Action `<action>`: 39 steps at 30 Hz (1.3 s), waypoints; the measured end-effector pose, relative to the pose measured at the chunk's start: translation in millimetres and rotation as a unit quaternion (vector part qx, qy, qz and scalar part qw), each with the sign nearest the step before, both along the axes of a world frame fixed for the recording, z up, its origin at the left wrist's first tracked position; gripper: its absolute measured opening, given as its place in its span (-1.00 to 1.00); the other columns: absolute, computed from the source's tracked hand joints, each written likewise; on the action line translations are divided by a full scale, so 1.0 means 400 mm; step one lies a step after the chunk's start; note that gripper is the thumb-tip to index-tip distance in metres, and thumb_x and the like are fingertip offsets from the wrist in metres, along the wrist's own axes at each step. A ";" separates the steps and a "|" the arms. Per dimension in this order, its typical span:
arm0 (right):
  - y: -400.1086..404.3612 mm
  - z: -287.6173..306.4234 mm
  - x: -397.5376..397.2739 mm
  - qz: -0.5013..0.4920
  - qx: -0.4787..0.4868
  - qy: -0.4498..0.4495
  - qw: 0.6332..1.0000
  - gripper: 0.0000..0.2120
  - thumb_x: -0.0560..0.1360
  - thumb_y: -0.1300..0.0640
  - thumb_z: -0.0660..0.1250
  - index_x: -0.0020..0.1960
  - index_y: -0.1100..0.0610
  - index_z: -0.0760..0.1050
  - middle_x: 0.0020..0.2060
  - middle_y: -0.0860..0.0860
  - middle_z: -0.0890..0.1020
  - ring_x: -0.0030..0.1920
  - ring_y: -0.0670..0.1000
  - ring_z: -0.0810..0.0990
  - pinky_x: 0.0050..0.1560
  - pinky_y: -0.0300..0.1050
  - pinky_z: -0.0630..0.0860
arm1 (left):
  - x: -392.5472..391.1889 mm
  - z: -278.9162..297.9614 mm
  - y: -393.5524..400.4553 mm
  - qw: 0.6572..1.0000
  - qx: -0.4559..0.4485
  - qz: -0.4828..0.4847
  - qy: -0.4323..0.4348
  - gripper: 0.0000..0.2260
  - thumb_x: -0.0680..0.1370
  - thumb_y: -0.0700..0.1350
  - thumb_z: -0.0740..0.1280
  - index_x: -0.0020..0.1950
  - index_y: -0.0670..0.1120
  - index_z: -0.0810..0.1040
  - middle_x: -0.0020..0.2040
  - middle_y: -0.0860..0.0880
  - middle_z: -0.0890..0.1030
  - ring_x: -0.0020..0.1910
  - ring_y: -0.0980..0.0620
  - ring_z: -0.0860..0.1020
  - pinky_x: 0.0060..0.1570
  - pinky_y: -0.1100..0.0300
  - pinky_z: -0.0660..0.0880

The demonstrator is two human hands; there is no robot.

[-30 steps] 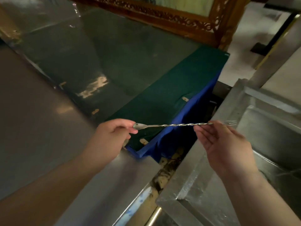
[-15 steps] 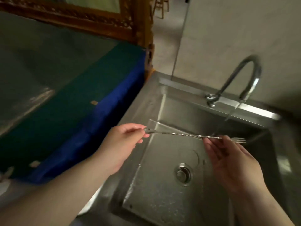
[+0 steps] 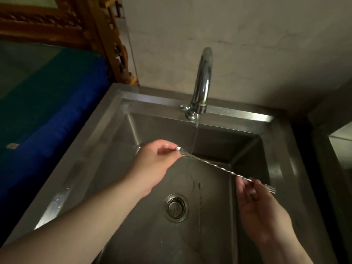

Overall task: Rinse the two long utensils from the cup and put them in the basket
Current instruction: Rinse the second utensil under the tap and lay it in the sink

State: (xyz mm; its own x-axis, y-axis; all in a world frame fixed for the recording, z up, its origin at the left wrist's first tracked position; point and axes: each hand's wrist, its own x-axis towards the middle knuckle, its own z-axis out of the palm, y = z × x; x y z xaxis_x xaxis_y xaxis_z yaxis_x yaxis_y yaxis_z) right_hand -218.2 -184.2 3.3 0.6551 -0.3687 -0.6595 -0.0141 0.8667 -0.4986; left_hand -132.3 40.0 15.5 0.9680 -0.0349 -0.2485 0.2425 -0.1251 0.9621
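Over the steel sink (image 3: 106, 130), the person holds a long twisted utensil (image 3: 215, 165) stretched between both hands, slanting down from upper left to lower right above the basin. The left hand (image 3: 154, 162) pinches the upper end between thumb and fingertips, knuckles turned up, the metal emerging just to the right of the thumb. The right hand (image 3: 261, 208) sits lower and nearer the sink's right wall, palm up, its fingers (image 3: 247, 189) curled loosely around the shaft near the other end; a small forked tip pokes out past them to the right. A thin stream of water (image 3: 196, 134) runs from the curved tap (image 3: 203, 79) and meets the utensil close to the left hand's end, then trails on toward the sink floor. The round drain (image 3: 176, 207) lies below the span of the utensil, between the two forearms. A blue and green cloth (image 3: 57, 111) covers the surface left of the sink.
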 end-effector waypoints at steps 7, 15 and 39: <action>-0.028 -0.076 0.010 -0.008 0.135 0.035 0.990 -0.78 0.65 0.23 0.15 -0.02 0.35 0.49 -0.18 0.18 0.65 -0.36 0.02 0.72 -0.25 -0.12 0.69 | 0.071 -0.019 -0.095 1.000 0.016 -0.002 -0.006 -0.89 0.41 -0.18 0.47 -0.16 0.03 0.66 -0.29 0.13 0.68 -0.30 0.26 0.58 -0.25 0.36 0.44; 0.020 -0.103 0.032 0.155 0.098 0.200 0.963 -0.76 0.61 0.18 0.24 -0.21 0.24 0.48 -0.39 0.11 0.55 -0.47 -0.01 0.54 -0.54 -0.23 0.53 | 0.107 -0.004 -0.131 0.997 0.043 0.004 -0.067 -0.89 0.42 -0.20 0.46 -0.21 0.02 0.64 -0.29 0.07 0.68 -0.34 0.20 0.56 -0.29 0.37 0.48; 0.180 -0.045 0.205 0.365 -0.441 -0.032 0.819 -0.77 0.61 0.02 0.22 -0.08 0.07 0.60 -0.34 -0.02 0.60 -0.38 -0.10 0.56 -0.28 -0.13 0.54 | 0.124 -0.017 -0.101 0.991 0.083 0.005 -0.107 -0.87 0.42 -0.18 0.41 -0.20 0.07 0.62 -0.30 0.06 0.68 -0.32 0.17 0.60 -0.24 0.26 0.51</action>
State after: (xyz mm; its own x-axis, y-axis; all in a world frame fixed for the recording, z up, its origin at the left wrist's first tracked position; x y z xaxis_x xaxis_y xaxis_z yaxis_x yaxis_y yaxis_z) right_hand -136.1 -112.1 -14.7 0.9363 -0.1775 -0.3031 -0.3176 -0.0598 -0.9463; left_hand -82.7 -0.4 8.8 0.9993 -0.0008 -0.0386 0.0368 -0.2843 0.9580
